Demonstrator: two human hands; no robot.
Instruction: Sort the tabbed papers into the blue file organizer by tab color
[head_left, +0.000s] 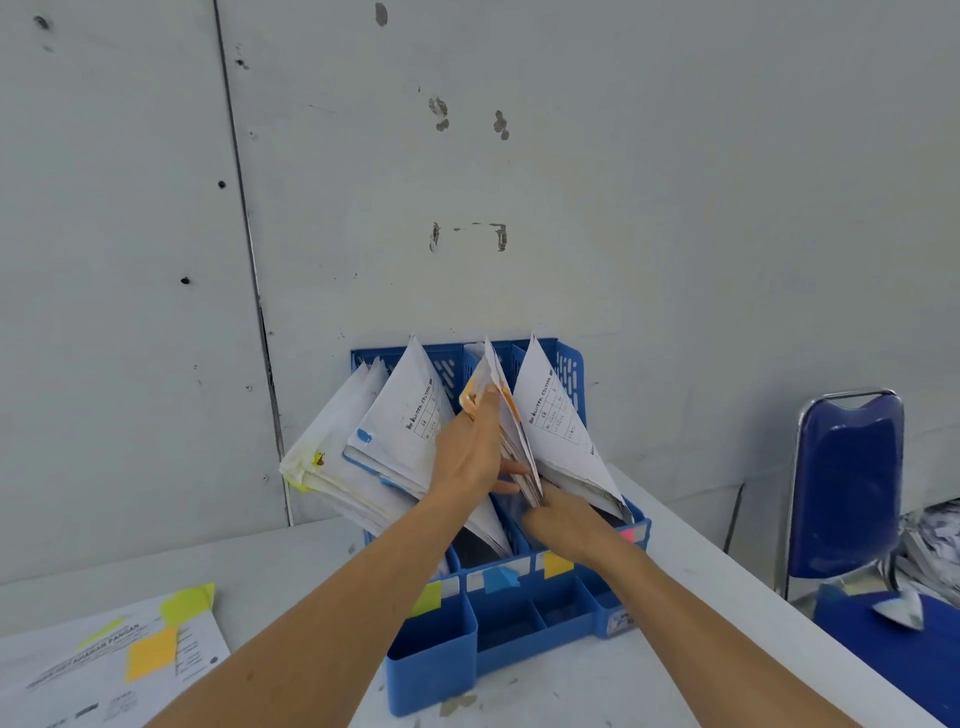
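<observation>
The blue file organizer (441, 660) stands on the white table against the wall, its slots marked by yellow-green, blue, orange and pink labels along the front. Paper stacks lean in the slots: a yellow-tabbed stack (322, 467) at far left, a blue-tabbed stack (400, 431) beside it, and a white stack (561, 431) at right. My left hand (467, 457) lies flat against the orange-tabbed papers (498, 405) in the third slot, fingers straight and pointing up. My right hand (566, 525) grips the lower edge of those same papers.
A loose pile of tabbed papers (104, 665) with yellow and orange tabs lies on the table (260, 566) at the lower left. A blue chair (847, 488) stands right of the table, with crumpled papers (930, 540) behind it. The wall is just behind the organizer.
</observation>
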